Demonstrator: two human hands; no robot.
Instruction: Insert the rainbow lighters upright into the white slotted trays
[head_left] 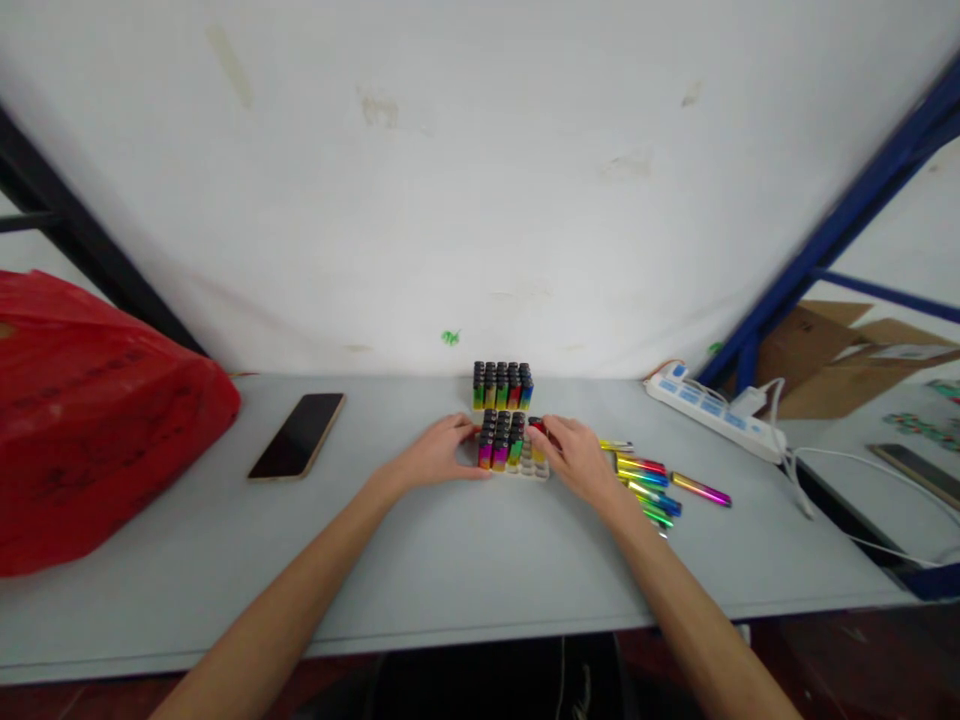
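Upright lighters (pixel 500 452) with black tops fill the left columns of a white tray (pixel 534 470) with round holes. My left hand (pixel 441 450) is at the tray's left side, thumb and fingers apart around its edge, touching the tray or the outer lighters. My right hand (pixel 574 455) pinches a lighter (pixel 537 447) with a yellow lower part and a red piece near its top, upright at the tray's right side. Behind stands a full block of upright lighters (pixel 502 386). Loose shiny lighters (pixel 649 485) lie to the right of my right hand.
A dark phone (pixel 298 436) lies at the left, beside a big red bag (pixel 105 420). A white power strip (pixel 716 412) with cables is at the right back, near a blue frame (pixel 832 230) and a cardboard box (pixel 814 355). The wall (pixel 480 200) rises behind the table (pixel 450 560).
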